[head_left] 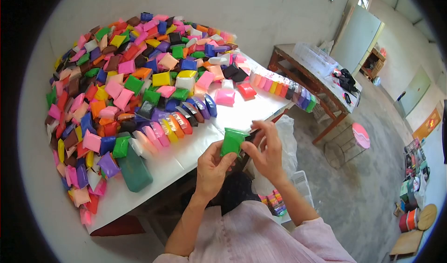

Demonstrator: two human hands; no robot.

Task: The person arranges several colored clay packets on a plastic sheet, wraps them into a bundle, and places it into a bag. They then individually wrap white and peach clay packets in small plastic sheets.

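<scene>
A small green packet (233,141) in clear wrapping is held up in front of my chest, just off the table's near edge. My left hand (212,170) is closed around its lower left side, thumb across the front. At its right edge is my right hand (267,153), the thumb pressed against the packet and the upper fingers curled above it. Part of the right fingers' grip is hidden. On the table beyond stands a row of coloured packets (174,125) on edge, blue and purple through red, yellow and pink.
A large heap of mixed coloured packets (125,67) covers the white table (172,165). A dark green block (135,172) lies near its front edge. Another packet row (284,87) extends rightward. Beside me are a white plastic bag (285,132), a white basket (302,186) and a stool (360,135).
</scene>
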